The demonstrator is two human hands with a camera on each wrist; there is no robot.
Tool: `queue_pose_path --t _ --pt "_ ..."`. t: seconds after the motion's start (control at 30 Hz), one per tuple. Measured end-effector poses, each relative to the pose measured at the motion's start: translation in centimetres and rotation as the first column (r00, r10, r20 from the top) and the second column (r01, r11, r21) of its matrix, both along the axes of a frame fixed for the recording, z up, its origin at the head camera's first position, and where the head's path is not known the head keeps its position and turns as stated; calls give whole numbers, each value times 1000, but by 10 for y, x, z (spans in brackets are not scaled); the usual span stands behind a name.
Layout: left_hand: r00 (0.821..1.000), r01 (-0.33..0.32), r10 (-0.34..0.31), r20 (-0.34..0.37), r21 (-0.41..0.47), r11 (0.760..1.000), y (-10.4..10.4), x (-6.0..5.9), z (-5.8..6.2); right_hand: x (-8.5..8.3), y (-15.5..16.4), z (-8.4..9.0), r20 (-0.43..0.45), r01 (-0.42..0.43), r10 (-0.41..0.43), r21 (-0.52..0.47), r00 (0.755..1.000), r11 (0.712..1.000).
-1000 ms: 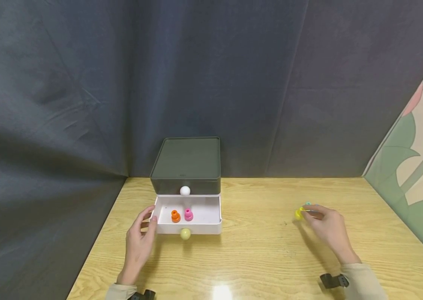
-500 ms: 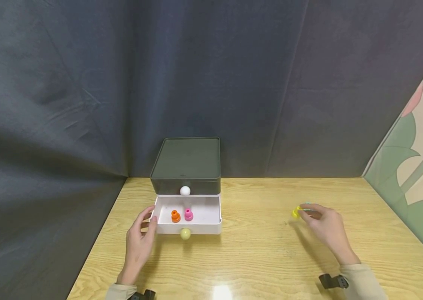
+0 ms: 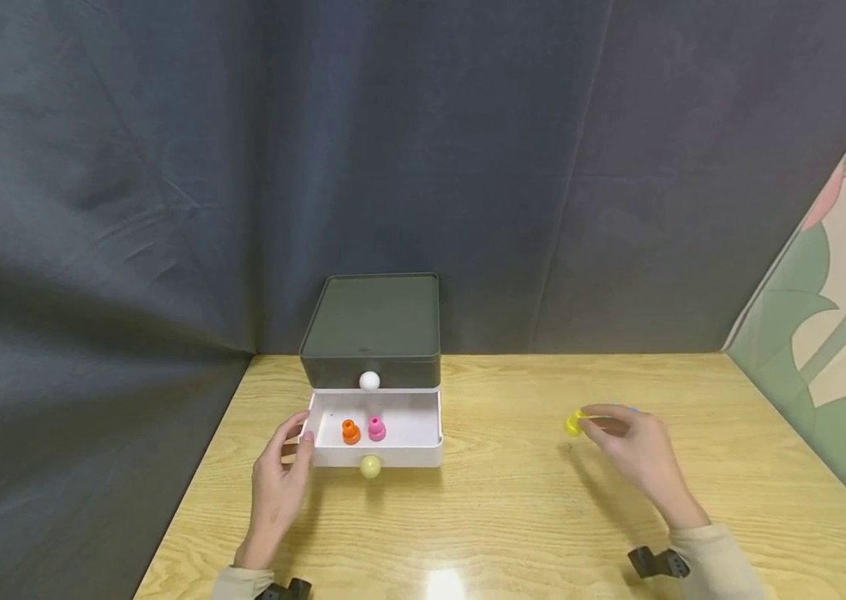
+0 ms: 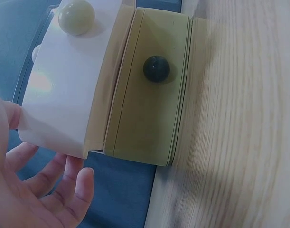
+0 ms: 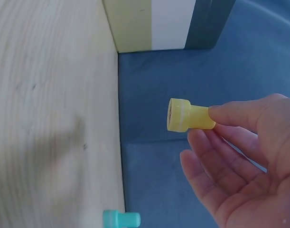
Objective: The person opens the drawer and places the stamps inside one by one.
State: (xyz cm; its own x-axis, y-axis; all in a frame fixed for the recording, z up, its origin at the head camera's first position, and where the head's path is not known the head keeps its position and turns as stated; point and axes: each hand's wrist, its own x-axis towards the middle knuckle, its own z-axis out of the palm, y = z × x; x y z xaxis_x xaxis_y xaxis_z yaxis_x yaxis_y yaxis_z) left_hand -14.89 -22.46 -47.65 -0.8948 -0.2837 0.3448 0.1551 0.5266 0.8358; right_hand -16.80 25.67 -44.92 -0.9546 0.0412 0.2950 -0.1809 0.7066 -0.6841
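Observation:
My right hand pinches a yellow stamp by its narrow end, between thumb and fingers. In the right wrist view the stamp's wide end points left, above the table. On the other side, my left hand holds the left side of a white drawer, thumb near the rim and fingers at the side wall. The drawer is pulled out of a small dark-topped drawer cabinet. Inside it stand an orange stamp and a pink stamp, upright and side by side.
A teal stamp stands on the wooden table behind my right hand. A bit of blue peeks out past the knuckles. Below the pulled-out drawer is a yellow-green drawer with a dark knob. Dark curtain closes off the back.
My right hand has moved left with the yellow stamp, away from the teal one. The left hand stays at the drawer, and both stamps inside it keep their places.

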Motion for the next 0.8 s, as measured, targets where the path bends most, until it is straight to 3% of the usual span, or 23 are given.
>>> queue_pose_path --t 0.8 --pt "1000 1 -1 7 -1 1000 -1 1 0 14 -29 27 -97 -106 104 -12 990 994"
